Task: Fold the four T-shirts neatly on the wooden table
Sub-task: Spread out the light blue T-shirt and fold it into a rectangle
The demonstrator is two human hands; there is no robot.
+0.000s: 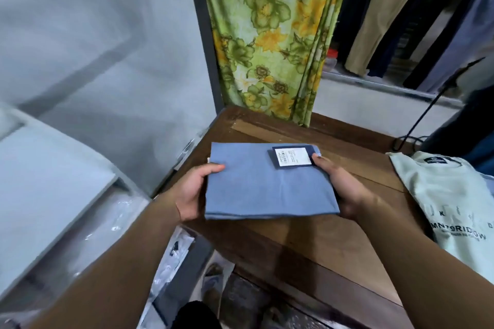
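The left hand [193, 192] and right hand [338, 185] grip the folded blue T-shirt [264, 187] by its sides. It looks soft, light and floppy.

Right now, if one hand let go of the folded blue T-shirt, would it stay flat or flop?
Probably flop: the folded blue T-shirt is thin soft cloth, and the left hand and right hand grip opposite edges, which holds it flat. It looks light for its size. The tag lying on top may slide if the shirt tilts.
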